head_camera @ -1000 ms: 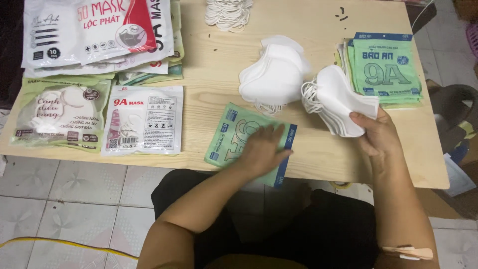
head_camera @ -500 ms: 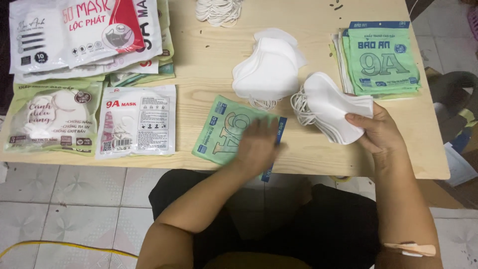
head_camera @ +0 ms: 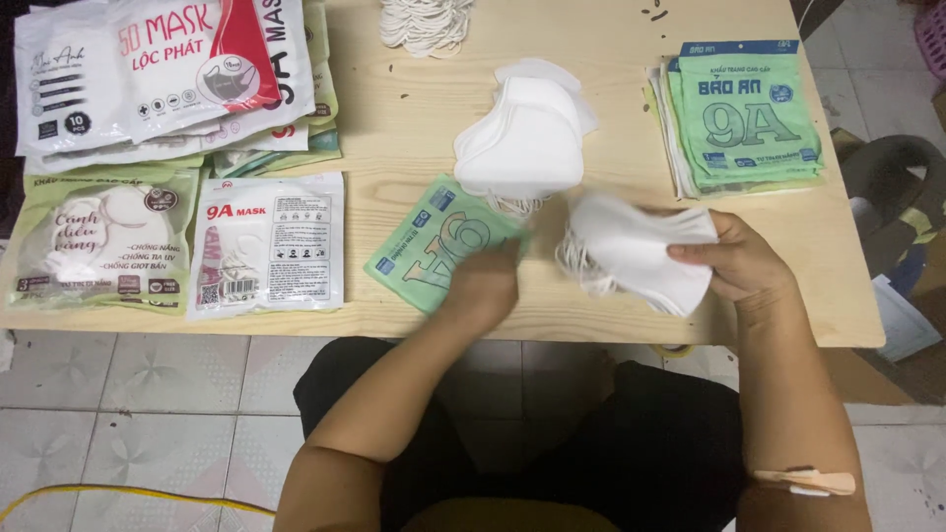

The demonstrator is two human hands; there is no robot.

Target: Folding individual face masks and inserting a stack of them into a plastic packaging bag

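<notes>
Wooden surface (head_camera: 394, 128) seen from above, the person seated at its near edge.

Right hand (head_camera: 739, 261): a bundle of white masks (head_camera: 636, 251) is gripped, thumb on top, fingers curled under it. The bundle is held just above the surface near the near edge, right of centre, ear loops hanging at its left end. The bundle is blurred.

Left hand (head_camera: 483, 286): laid on the near right corner of a green pouch (head_camera: 439, 246). The hand is blurred; whether the fingers are spread or pinching the pouch cannot be told. The pouch lies flat and skewed on the surface, near the middle, between the two hands' reach and just left of the held bundle.

A second pile of white masks (head_camera: 522, 138) is set just beyond the pouch, touching or overlapping its far corner. A stack of green pouches (head_camera: 744, 118) is placed at the far right. A bunch of white loops (head_camera: 424, 22) is seen at the far edge.

On the left, large mask packs (head_camera: 158, 74) are stacked at the far side; nearer, a pale green pack (head_camera: 103, 236) and a white pack (head_camera: 266, 241) lie side by side.
</notes>
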